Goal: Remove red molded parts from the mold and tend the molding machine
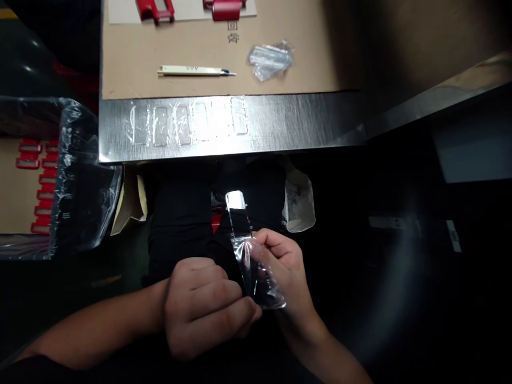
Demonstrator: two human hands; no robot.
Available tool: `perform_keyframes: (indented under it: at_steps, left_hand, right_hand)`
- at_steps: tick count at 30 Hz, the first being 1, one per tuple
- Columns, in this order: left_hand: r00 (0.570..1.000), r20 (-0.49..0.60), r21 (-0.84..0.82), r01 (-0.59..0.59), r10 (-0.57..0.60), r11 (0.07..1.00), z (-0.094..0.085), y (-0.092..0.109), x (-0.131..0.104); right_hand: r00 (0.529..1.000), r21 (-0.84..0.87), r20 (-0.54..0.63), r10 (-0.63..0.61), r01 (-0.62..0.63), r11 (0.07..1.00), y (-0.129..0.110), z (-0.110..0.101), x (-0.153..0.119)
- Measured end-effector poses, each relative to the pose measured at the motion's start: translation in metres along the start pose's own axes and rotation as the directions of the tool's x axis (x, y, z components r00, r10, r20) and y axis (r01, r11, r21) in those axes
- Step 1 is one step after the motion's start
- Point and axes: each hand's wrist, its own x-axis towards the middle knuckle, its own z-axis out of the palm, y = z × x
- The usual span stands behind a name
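Note:
Above my lap, a clear plastic piece (239,213) with a rounded end sticks up out of a transparent film sleeve (266,288). My right hand (286,266) pinches the sleeve and the piece's lower end between thumb and fingers. Curled into a loose fist, my left hand (210,304) grips the sleeve's lower left corner at its fingertips. Several flat clear pieces (160,126) lie in a row on the metal table edge (312,120). A small pile of clear film (271,60) rests on the cardboard beyond.
A cream-handled tool (192,70) lies on the cardboard sheet (132,53). Red parts (226,9) sit at the far edge. At left, a plastic-lined box (80,176) holds several red parts (47,194). An open bag (299,202) hangs below the table's front edge.

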Motion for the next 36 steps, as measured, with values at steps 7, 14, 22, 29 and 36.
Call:
perform_keyframes:
  at_steps: [7,14,22,29,36]
  left_hand:
    - [1.0,-0.022,-0.002,0.011,-0.011,1.0,-0.004,-0.002,0.0]
    - [0.998,-0.056,-0.007,0.019,-0.019,1.0,0.002,-0.003,-0.004]
    - [1.0,0.006,0.048,0.003,-0.004,0.999,-0.006,-0.016,0.002]
    - [0.971,0.032,-0.16,0.239,-0.237,0.958,0.017,-0.033,-0.019]
    - [0.542,0.251,-0.505,0.78,-0.802,0.369,0.016,-0.061,-0.045]
  right_hand:
    - [1.0,0.03,0.008,-0.015,0.015,0.999,0.004,-0.003,0.003]
    - [0.999,0.015,0.019,-0.026,0.026,1.0,0.0,-0.003,0.002]
    - [0.954,-0.352,-0.101,-0.281,0.23,0.907,0.013,-0.013,0.012]
    - [0.991,-0.085,-0.043,-0.127,0.123,0.989,0.021,-0.019,0.017]
    - [0.995,0.175,0.033,-0.097,0.09,0.98,0.025,-0.003,0.017]
